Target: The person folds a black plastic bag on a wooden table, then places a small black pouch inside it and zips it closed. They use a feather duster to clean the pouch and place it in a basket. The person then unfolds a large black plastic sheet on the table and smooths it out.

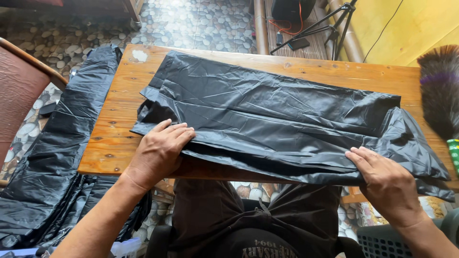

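Observation:
A large black plastic bag (277, 114) lies folded lengthwise across a small wooden table (119, 119). My left hand (160, 150) rests flat on the bag's near left edge, fingers together and pressing down. My right hand (385, 184) presses flat on the bag's near right edge, where the plastic hangs a little over the table's front. Neither hand grips anything.
A pile of more black plastic bags (52, 157) drapes over something at the left, down to the pebble-pattern floor. A feather duster (440, 91) lies at the table's right end. A tripod (330, 24) stands beyond the table. A brown chair back (19, 91) is far left.

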